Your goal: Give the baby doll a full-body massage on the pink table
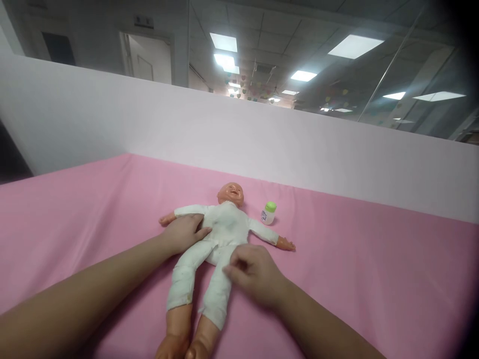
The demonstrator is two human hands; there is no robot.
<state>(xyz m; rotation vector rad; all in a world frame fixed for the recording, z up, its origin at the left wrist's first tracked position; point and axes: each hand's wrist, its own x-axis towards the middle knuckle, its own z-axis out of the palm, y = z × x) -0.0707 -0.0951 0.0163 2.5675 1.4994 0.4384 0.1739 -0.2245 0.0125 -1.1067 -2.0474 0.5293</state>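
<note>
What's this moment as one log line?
doll: face-up on pink surface; left hand: at its waist; right hand: curled at its thigh; green-capped bottle: beside its arm

Surroundings of the work area. A pink sheet (355, 259), lightly creased, covers the surface up to the foot of a plain white low wall (262, 134). A small translucent bottle (268, 216) with a bright green cap stands on the sheet near the wall, its label print too small to read. Above the wall, glazing (415, 65) divided by a slanting seam shows lit rectangular ceiling panels (356, 46) and small coloured hanging decorations (243, 90), blurred. Upper left: a pale door (152, 61) beneath a small sign plate (143, 21), beside a dark rectangular panel (59, 48).
</note>
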